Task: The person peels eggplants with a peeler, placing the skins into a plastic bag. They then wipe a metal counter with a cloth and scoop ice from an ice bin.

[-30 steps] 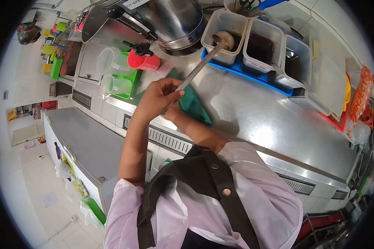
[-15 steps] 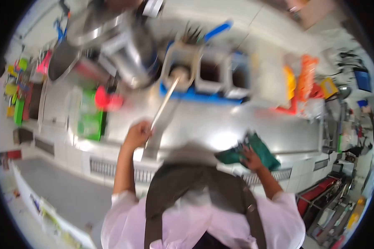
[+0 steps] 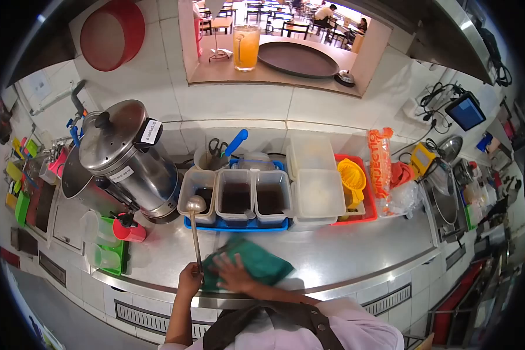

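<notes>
My left hand [image 3: 190, 280] is closed around the long handle of a ladle [image 3: 197, 242]. The ladle's round metal bowl is at the front of the leftmost clear container [image 3: 188, 185], one of three that hold dark liquid and sit in a blue tray [image 3: 239, 227]. My right hand [image 3: 232, 274] lies flat with spread fingers on a green cloth [image 3: 265, 263], which rests on the steel counter [image 3: 344, 251] just right of my left hand.
A large steel urn [image 3: 137, 163] stands at the left, behind a pink cup [image 3: 131, 230] and green tray [image 3: 122, 256]. Right of the containers are lidded tubs [image 3: 319, 195] and a red tray [image 3: 367, 213] with a yellow juicer [image 3: 352, 178]. A serving window holds a drink glass [image 3: 246, 49].
The view has tilted up, showing the serving window. My right hand and the green cloth have moved left, close to my left hand. The ladle has come up out of the left container's inside.
</notes>
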Demonstrator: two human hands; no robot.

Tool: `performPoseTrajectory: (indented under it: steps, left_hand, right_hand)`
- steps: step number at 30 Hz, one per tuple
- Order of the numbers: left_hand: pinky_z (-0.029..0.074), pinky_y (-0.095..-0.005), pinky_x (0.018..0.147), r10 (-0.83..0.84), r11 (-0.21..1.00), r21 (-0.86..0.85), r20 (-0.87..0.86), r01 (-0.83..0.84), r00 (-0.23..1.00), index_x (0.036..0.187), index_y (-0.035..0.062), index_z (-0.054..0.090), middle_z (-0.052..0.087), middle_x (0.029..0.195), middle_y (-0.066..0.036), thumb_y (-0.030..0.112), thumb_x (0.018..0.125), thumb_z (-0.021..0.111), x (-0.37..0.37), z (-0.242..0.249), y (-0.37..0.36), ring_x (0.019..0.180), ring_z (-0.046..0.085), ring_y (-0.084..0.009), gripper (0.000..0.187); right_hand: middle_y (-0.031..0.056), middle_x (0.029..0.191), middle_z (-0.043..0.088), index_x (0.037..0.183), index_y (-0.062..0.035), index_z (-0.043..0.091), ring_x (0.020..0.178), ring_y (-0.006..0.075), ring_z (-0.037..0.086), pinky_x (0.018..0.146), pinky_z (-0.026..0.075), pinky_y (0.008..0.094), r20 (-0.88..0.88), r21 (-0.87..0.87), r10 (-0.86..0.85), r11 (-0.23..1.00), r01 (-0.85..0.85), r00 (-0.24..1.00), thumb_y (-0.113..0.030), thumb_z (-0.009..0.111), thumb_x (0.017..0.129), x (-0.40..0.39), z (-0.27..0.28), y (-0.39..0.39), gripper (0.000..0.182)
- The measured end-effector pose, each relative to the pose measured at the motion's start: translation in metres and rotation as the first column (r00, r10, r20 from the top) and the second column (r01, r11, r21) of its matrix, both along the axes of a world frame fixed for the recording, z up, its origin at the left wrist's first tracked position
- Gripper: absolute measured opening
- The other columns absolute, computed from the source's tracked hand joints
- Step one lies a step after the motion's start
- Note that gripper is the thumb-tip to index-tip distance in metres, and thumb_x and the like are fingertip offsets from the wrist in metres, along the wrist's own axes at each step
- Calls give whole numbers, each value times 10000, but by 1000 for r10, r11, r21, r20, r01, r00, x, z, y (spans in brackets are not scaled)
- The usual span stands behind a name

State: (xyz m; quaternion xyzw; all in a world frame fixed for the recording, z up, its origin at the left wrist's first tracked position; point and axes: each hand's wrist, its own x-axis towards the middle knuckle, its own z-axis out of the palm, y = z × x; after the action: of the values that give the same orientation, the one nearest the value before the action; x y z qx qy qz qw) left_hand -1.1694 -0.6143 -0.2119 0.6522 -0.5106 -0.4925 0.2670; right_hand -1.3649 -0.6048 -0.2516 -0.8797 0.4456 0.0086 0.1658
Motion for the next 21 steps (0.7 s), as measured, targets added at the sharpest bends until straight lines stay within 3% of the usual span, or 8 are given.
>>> performPoseTrajectory:
  steps: [3, 5, 7, 9, 14, 18, 20, 21]
  left_hand:
    - [504, -305, 618, 41, 997, -64, 104, -35, 994, 1018, 17, 535, 638, 797, -100, -34, 747, 585, -9, 11, 7, 689, 634, -189, 280]
    - [506, -316, 624, 89, 994, -80, 119, -80, 989, 1027, 22, 532, 640, 798, -106, -32, 750, 580, -7, -7, 10, 693, 638, -205, 286]
    - [506, -316, 664, 81, 983, -178, 230, -40, 970, 1072, 23, 511, 632, 846, -118, -20, 729, 602, -11, -4, 14, 769, 636, -217, 358]
    - [507, -305, 670, 96, 963, -269, 306, -11, 947, 1089, 14, 492, 621, 851, -109, -13, 713, 615, -12, -23, 17, 786, 628, -206, 396]
    - [491, -391, 796, 122, 978, -194, 254, -73, 960, 1223, -14, 377, 455, 1115, -222, 3, 662, 625, -26, -35, 20, 967, 536, -351, 613]
    - [368, -439, 967, 164, 976, -206, 513, -65, 843, 1294, -71, 239, 334, 1225, -297, 61, 635, 688, -45, -38, 24, 1128, 390, -431, 808]
    - [320, -456, 990, 258, 947, -309, 584, -83, 769, 1310, -74, 208, 297, 1248, -306, 62, 630, 691, -64, -30, 25, 1157, 338, -461, 845]
    - [311, -461, 991, 318, 922, -376, 612, -88, 724, 1316, -68, 202, 291, 1250, -303, 57, 626, 688, -76, -24, 25, 1162, 329, -464, 853]
  right_hand:
    - [71, 1478, 183, 1405, -244, 253, 1367, 262, 157, 1058, 77, 591, 266, -22, 318, 946, -324, 910, -471, 448, 867, 7, -29, 17, 615]
    - [49, 1461, 235, 1406, -246, 249, 1355, 219, 208, 1087, 94, 535, 416, 41, 362, 909, -415, 834, -441, 458, 880, -30, -34, 27, 599]
    - [59, 1429, 305, 1408, -231, 243, 1333, 241, 259, 1099, 109, 510, 370, 118, 341, 905, -408, 864, -439, 456, 883, -83, -13, 40, 603]
    - [60, 1415, 326, 1402, -240, 256, 1318, 250, 288, 1084, 152, 528, 387, 171, 224, 936, -308, 895, -447, 536, 843, -153, -17, 54, 658]
    - [95, 1322, 445, 1311, -169, 406, 1275, 305, 347, 1053, 209, 533, 200, 74, -335, 942, 327, 921, -407, 646, 757, -313, 29, 83, 649]
    - [101, 1329, 437, 1305, -99, 404, 1276, 332, 330, 1058, 186, 529, 247, -63, -747, 623, 780, 617, -347, 657, 733, -393, 26, 99, 673]
    - [119, 1331, 432, 1312, -70, 392, 1283, 341, 317, 1070, 157, 522, 332, -110, -851, 393, 913, 407, -327, 647, 733, -414, 16, 101, 683]
    - [118, 1340, 422, 1317, -65, 385, 1290, 340, 305, 1073, 148, 520, 317, -115, -867, 368, 923, 385, -319, 640, 736, -419, 12, 100, 683]
